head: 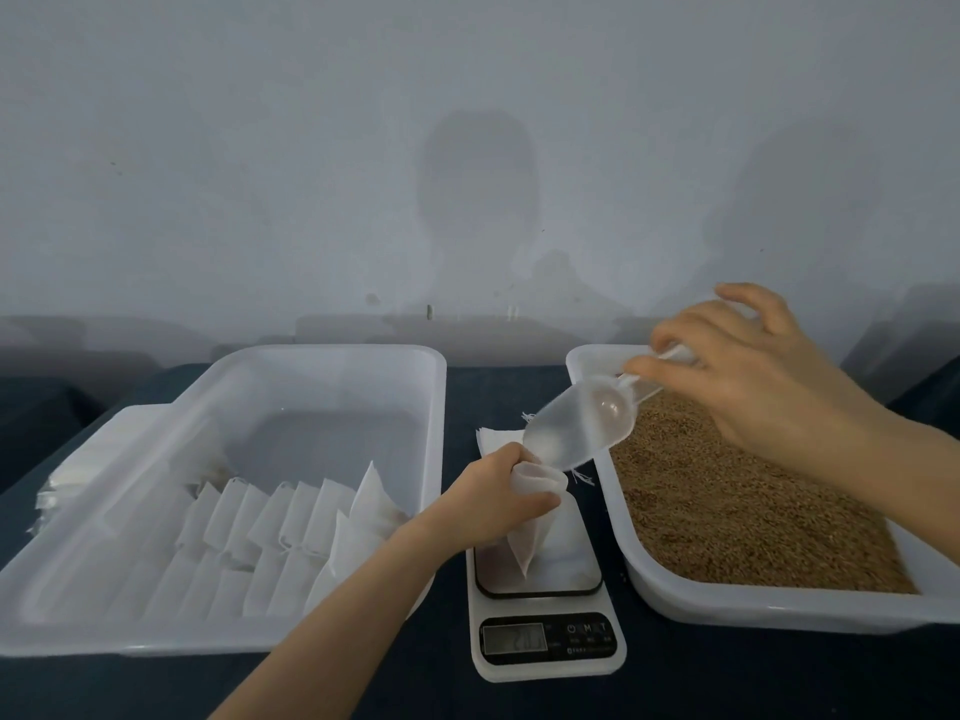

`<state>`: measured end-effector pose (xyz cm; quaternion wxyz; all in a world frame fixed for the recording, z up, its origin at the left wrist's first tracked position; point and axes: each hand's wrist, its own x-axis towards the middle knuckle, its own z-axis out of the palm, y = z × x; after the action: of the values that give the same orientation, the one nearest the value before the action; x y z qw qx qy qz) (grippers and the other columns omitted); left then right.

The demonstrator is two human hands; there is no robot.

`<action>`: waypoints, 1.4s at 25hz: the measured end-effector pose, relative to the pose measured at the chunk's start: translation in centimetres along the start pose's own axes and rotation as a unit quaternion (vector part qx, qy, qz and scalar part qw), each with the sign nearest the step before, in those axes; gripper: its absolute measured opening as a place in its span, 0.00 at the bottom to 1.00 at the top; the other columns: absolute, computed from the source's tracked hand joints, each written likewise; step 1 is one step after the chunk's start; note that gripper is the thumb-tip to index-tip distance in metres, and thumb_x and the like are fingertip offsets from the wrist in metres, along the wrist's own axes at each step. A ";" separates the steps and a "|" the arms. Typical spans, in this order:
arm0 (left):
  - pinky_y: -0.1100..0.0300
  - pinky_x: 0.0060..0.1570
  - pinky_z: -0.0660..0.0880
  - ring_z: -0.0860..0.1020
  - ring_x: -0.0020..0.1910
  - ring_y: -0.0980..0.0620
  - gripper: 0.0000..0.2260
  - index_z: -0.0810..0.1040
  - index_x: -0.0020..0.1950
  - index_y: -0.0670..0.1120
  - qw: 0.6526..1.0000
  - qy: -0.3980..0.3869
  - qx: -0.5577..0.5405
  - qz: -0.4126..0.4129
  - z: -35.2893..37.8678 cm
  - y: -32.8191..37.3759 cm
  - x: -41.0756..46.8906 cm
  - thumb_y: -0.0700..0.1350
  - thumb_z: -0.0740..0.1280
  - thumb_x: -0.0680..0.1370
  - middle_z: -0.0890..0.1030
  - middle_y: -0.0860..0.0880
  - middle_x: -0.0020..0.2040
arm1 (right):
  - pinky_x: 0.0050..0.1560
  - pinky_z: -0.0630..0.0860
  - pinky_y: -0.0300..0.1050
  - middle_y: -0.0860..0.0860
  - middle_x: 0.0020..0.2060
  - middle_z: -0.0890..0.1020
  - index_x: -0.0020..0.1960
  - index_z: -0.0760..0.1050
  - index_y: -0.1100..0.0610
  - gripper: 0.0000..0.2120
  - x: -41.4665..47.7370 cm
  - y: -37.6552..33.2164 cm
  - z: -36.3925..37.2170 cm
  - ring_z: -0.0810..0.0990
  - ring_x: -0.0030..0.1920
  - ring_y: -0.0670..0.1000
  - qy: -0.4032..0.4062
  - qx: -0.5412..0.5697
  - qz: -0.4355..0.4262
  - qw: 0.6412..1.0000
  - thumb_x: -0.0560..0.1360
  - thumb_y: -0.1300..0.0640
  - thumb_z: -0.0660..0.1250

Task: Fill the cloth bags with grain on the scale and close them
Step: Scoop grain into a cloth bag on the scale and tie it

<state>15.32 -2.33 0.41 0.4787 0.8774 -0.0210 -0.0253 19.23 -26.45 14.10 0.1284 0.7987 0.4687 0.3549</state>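
Observation:
A white cloth bag (524,543) stands on the steel plate of the kitchen scale (545,641), its mouth held open. My left hand (498,491) grips the bag's top edge. My right hand (737,366) pinches the handle of a clear plastic scoop (576,428), which is tilted down with its lip at the bag's mouth. The scoop looks empty. Brown grain (737,506) fills the white tray (779,610) on the right. Several filled, closed bags (291,517) lie in rows in the large white tray (436,387) on the left.
A small stack of empty bags (493,439) lies behind the scale, between the two trays. More flat white bags (78,470) are piled left of the big tray. The table has a dark blue cover (519,698), and a pale wall rises behind it.

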 end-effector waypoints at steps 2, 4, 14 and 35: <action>0.68 0.38 0.73 0.77 0.46 0.57 0.15 0.69 0.57 0.57 1.000 0.005 0.003 -0.001 0.0 0.0 0.0 0.57 0.69 0.74 0.75 0.58 0.49 | 0.61 0.61 0.57 0.54 0.49 0.80 0.57 0.80 0.52 0.21 -1.7 1.3 1.6 0.77 0.50 0.58 -0.006 0.040 0.143 0.989 0.66 0.65 0.71; 0.68 0.38 0.73 0.76 0.46 0.57 0.15 0.69 0.57 0.57 1.000 0.005 0.013 0.002 0.0 0.1 -0.1 0.57 0.69 0.74 0.74 0.57 0.50 | 0.57 0.68 0.56 0.54 0.51 0.78 0.62 0.76 0.51 0.18 -3.6 2.0 4.3 0.75 0.50 0.56 -0.071 0.097 0.316 0.941 0.73 0.59 0.67; 0.67 0.40 0.73 0.76 0.47 0.56 0.16 0.69 0.58 0.56 1.000 -0.001 0.013 -0.002 0.0 0.3 -0.1 0.56 0.69 0.74 0.75 0.55 0.52 | 0.62 0.67 0.55 0.44 0.38 0.77 0.53 0.79 0.43 0.07 -8.6 0.4 12.3 0.72 0.44 0.49 -0.262 0.150 0.494 0.815 0.77 0.50 0.64; 0.57 0.59 0.75 0.78 0.55 0.53 0.22 0.73 0.59 0.52 0.999 -0.046 -0.002 0.006 -1.5 0.4 -0.6 0.49 0.77 0.69 0.79 0.52 0.55 | 0.47 0.70 0.30 0.42 0.39 0.79 0.47 0.81 0.53 0.05 0.8 -10.3 7.7 0.77 0.42 0.40 -0.107 0.439 0.308 0.837 0.74 0.53 0.69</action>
<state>14.81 -1.23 1.57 0.4793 0.8741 -0.0483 -0.0623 17.97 -19.36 3.41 -0.3022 0.9074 0.2886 0.0458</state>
